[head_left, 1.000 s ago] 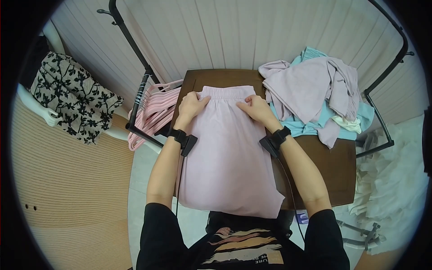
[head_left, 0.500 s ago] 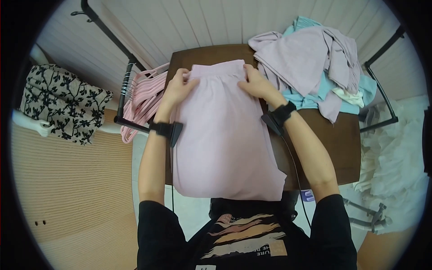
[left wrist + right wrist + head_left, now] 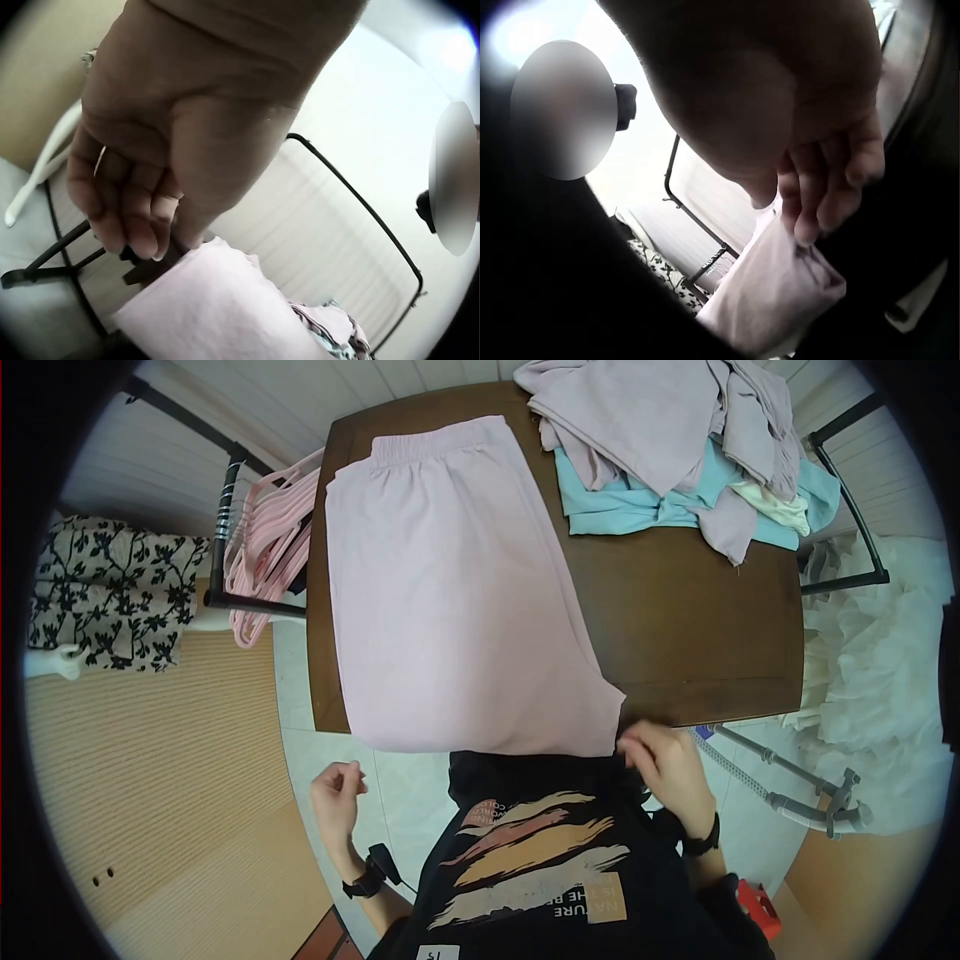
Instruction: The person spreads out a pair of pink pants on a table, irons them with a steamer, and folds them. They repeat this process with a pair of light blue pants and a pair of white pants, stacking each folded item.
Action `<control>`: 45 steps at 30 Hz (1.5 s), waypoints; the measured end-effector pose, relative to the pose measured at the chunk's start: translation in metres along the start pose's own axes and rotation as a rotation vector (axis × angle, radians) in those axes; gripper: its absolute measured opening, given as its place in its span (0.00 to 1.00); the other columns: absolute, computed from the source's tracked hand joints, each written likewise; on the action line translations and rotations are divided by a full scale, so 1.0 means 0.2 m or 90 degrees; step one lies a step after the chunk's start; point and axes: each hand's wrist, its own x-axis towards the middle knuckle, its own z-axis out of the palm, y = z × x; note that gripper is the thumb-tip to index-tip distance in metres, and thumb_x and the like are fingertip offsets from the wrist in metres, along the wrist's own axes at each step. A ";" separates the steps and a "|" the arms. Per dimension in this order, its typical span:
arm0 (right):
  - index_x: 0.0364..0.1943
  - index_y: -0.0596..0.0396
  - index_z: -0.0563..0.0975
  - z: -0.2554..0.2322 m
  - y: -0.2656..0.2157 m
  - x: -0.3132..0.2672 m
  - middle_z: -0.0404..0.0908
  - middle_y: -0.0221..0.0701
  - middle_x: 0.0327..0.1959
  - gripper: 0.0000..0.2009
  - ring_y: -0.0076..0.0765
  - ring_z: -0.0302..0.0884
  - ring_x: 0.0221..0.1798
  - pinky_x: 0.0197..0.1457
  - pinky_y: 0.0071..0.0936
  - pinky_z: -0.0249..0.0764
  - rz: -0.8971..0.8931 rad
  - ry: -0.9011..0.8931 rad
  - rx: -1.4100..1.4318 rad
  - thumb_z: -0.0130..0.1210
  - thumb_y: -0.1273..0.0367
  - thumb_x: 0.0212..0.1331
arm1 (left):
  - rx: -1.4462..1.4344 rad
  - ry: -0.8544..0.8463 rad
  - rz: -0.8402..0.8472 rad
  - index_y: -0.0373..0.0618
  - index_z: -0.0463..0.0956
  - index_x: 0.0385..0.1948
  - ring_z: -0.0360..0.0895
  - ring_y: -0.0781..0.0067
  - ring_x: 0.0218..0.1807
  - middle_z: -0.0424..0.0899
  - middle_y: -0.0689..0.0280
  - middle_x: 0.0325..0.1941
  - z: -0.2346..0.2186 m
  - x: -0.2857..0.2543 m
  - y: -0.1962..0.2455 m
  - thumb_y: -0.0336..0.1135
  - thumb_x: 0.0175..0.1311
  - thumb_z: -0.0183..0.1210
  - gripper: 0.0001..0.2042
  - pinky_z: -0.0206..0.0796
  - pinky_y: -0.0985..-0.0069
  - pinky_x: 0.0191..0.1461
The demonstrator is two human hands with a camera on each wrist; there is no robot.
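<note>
Pale pink elastic-waist trousers (image 3: 450,590) lie folded on the brown table, waistband toward the far edge and the folded lower end out over the near edge. My left hand (image 3: 337,800) hangs in the air left of the trousers' lower end, its fingers loosely curled with nothing in them. Beside the trousers' lower right corner is my right hand (image 3: 670,765), fingertips right at the fabric edge. In the right wrist view its fingers hang loosely bent, thumb apart, overlapping the pink cloth (image 3: 772,292).
A heap of pink and turquoise clothes (image 3: 640,440) covers the table's (image 3: 690,630) back right. Pink hangers (image 3: 270,540) hang on a black rack (image 3: 228,510) at left, near a mannequin in a floral skirt (image 3: 125,595). White ruffled fabric (image 3: 880,680) is at right.
Both hands have let go of the waistband and come back toward the body, to either side of the trousers' lower end. The trousers lie flat; the head view has shifted.
</note>
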 end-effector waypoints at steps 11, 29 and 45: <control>0.47 0.66 0.82 0.31 0.22 -0.03 0.86 0.33 0.33 0.12 0.26 0.84 0.34 0.36 0.23 0.78 0.075 -0.051 0.390 0.57 0.68 0.74 | -0.601 -0.166 0.135 0.34 0.69 0.66 0.82 0.70 0.57 0.84 0.61 0.56 0.34 0.08 -0.07 0.34 0.77 0.58 0.21 0.73 0.65 0.66; 0.45 0.59 0.79 -0.14 0.02 -0.15 0.84 0.33 0.38 0.17 0.35 0.83 0.31 0.33 0.29 0.78 -0.035 -0.099 0.860 0.66 0.59 0.65 | -0.252 -0.060 0.510 0.38 0.88 0.31 0.85 0.69 0.22 0.89 0.59 0.26 -0.17 -0.24 0.34 0.28 0.46 0.79 0.11 0.70 0.80 0.27; 0.63 0.58 0.74 -0.26 -0.23 0.72 0.79 0.38 0.58 0.25 0.41 0.77 0.59 0.60 0.37 0.74 -0.235 0.044 0.006 0.67 0.72 0.61 | -0.163 0.049 0.409 0.38 0.70 0.67 0.84 0.72 0.51 0.86 0.57 0.53 0.05 0.58 0.91 0.25 0.70 0.61 0.23 0.76 0.77 0.50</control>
